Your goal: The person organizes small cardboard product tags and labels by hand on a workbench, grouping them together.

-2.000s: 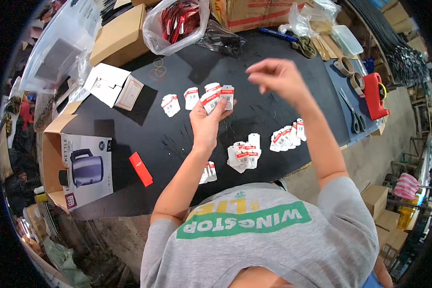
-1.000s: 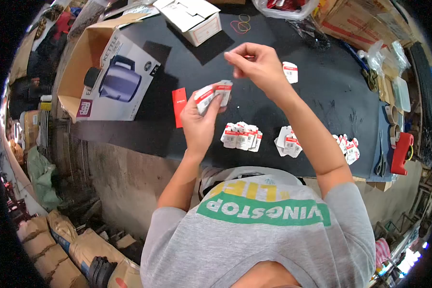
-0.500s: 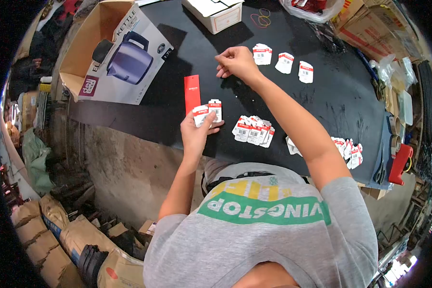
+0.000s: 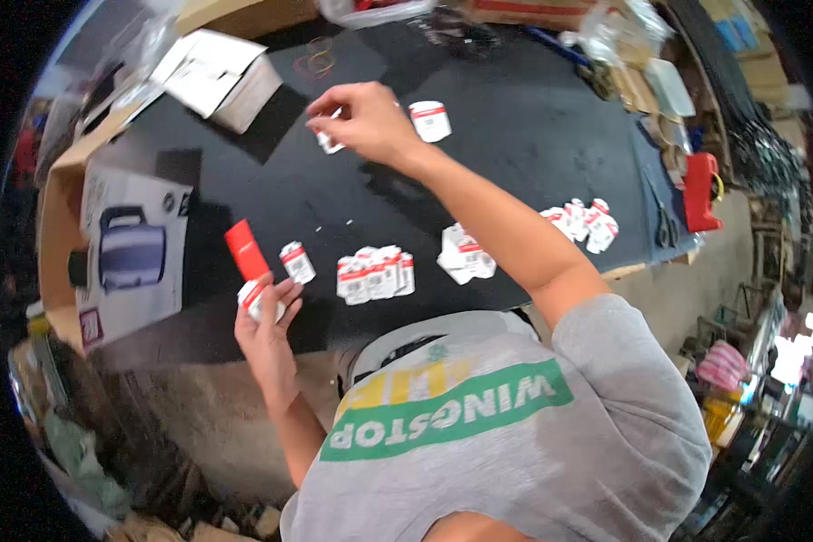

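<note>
My left hand (image 4: 266,327) is closed on a few white paper tags (image 4: 252,296) with red stripes, at the table's near edge. Just above it lies a long red tag (image 4: 246,250). One small stack of tags (image 4: 298,262) sits right of my fingers. At the back, my right hand (image 4: 369,119) has its thumb and fingers curled together around white tags (image 4: 331,143), partly hidden by the hand. Another tag stack (image 4: 430,121) lies to its right. Fanned piles of tags (image 4: 375,275) spread along the near side, with another pile (image 4: 466,255) beside my right forearm.
A kettle box (image 4: 135,257) stands on the left, with a white carton (image 4: 219,79) behind it. Rubber bands (image 4: 315,60) lie near the back. At the right edge are scissors (image 4: 663,217) and a red tape dispenser (image 4: 701,191).
The view has turned and shifted. My left hand has drawn away from the small tag stack, which now lies apart from it. My right hand has moved over the tags at the back.
</note>
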`<state>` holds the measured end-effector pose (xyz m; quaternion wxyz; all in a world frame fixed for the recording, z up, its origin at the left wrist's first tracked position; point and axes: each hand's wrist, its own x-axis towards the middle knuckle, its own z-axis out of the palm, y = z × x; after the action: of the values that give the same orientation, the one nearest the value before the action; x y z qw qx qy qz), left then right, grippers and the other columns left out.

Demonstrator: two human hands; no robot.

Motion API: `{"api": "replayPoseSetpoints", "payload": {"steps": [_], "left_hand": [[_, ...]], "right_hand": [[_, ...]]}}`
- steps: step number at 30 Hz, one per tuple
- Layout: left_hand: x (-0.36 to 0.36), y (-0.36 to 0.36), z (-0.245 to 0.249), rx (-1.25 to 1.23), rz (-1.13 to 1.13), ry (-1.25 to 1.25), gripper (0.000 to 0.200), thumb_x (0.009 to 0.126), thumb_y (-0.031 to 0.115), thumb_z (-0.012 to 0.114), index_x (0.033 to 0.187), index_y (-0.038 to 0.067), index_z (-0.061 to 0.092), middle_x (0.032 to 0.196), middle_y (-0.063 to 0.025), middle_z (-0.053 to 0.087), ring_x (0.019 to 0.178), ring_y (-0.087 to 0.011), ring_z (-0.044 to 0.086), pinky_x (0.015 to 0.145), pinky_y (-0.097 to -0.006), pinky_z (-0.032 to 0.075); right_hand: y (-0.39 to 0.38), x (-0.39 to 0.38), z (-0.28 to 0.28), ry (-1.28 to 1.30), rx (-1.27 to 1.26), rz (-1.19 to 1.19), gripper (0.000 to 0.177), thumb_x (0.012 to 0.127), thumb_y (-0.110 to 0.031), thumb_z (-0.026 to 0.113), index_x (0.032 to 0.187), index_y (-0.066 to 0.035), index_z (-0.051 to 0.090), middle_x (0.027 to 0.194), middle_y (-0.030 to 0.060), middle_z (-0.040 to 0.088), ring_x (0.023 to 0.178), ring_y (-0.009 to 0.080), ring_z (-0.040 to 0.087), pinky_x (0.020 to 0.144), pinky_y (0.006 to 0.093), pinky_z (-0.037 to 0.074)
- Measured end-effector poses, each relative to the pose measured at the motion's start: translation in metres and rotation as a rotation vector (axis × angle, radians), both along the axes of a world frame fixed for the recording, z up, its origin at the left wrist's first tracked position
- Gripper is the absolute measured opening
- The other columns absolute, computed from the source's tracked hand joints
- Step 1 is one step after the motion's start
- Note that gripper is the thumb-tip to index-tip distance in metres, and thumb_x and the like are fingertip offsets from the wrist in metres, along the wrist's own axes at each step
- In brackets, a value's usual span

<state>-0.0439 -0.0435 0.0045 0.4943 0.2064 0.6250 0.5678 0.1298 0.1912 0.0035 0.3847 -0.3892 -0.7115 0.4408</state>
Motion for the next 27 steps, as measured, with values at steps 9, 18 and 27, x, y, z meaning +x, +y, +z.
{"api": "replayPoseSetpoints", "payload": {"steps": [9,18,27], "left_hand": [[0.015,0.026,0.004,0.172,-0.12,-0.457,0.041,0.097,0.016,0.042,0.13,-0.008,0.036,0.129,-0.0268,0.045,0.121,-0.0336,0.047,0.101,-0.0388,0.043],[0.04,0.042,0.008,0.081,-0.204,-0.44,0.037,0.096,0.016,0.047,0.124,-0.007,0.044,0.123,-0.0248,0.051,0.115,-0.0313,0.053,0.095,-0.0367,0.048],[0.038,0.04,0.01,0.089,-0.179,-0.433,0.036,0.096,0.016,0.045,0.125,-0.006,0.044,0.124,-0.0245,0.051,0.115,-0.0307,0.053,0.095,-0.0362,0.048]], "right_hand": [[0.096,0.285,-0.016,-0.674,-0.026,-0.55,0.018,0.067,-0.02,0.074,0.078,-0.006,0.073,0.066,0.0078,0.067,0.061,0.0169,0.063,0.063,0.0296,0.05],[0.11,0.273,-0.033,-0.648,0.001,-0.458,0.018,0.069,-0.017,0.076,0.077,-0.002,0.07,0.067,0.0065,0.065,0.06,0.0145,0.059,0.06,0.0298,0.047],[0.12,0.249,-0.046,-0.68,0.114,-0.448,0.019,0.067,-0.016,0.077,0.071,0.0,0.065,0.07,0.0138,0.065,0.068,0.0243,0.064,0.066,0.0348,0.05]]}}
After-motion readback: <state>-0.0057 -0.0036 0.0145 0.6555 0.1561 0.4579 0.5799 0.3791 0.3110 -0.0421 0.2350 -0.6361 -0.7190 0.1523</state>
